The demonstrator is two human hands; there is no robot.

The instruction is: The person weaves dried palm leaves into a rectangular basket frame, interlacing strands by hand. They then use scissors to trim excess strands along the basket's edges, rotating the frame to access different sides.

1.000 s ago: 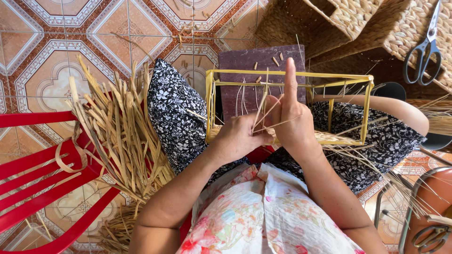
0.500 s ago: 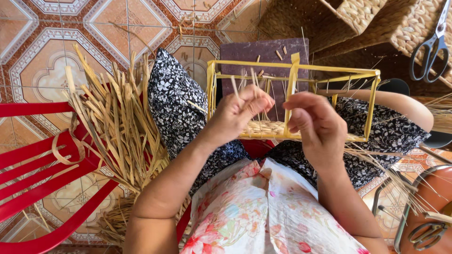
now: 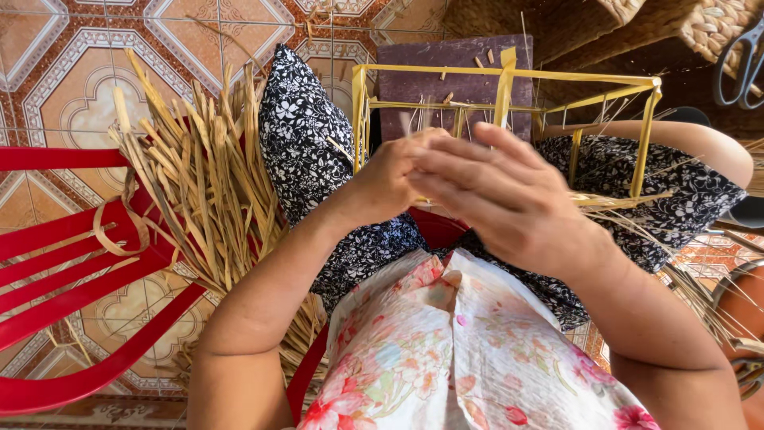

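Single head cam, looks steeply down, close on the lap; hands (image 3: pixel 477 187) mid-frame, tiled floor (image 3: pixel 72 72) upper left.

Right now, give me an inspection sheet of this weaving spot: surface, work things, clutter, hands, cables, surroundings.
Surface: patterned tile floor; work rests on the lap.
Work things: yellow frame with thin fibres, straw bundle on the left.
Clutter: loose straw strips around the red chair.
Hands: left hand and right hand close together at the frame; what they grip is hidden.
Cables: nothing seen.
Surroundings: scissors on woven baskets.
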